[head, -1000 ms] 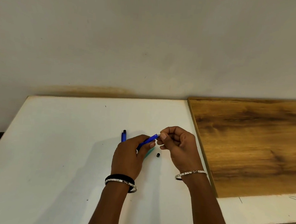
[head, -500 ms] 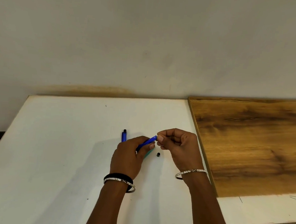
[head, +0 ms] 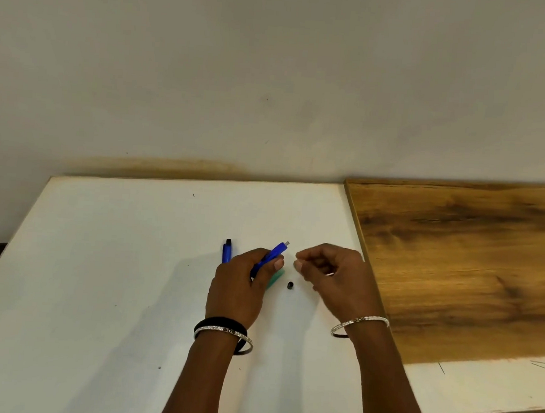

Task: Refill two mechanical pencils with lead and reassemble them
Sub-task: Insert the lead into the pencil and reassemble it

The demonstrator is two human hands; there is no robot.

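Note:
My left hand (head: 239,288) grips a blue mechanical pencil (head: 274,254) that slants up to the right, its grey open end bare. My right hand (head: 334,278) is a little to the right of that end, not touching it. Its fingers are curled and a small white piece (head: 329,274) shows between them. A second blue pencil (head: 226,252) lies on the white table (head: 106,259) just left of my left hand. A small black cap (head: 290,285) sits on the table between my hands. A green thing (head: 278,276) peeks out under my left fingers, mostly hidden.
A wooden board (head: 473,268) lies on the right part of the table, its left edge close to my right hand. A plain wall rises behind the table. Thin dark strokes (head: 544,365) lie near the board's front right corner.
My right hand was pinching the pencil's raised end; it has drawn away to the right, leaving the grey end bare. My left hand holds the pencil in nearly the same place.

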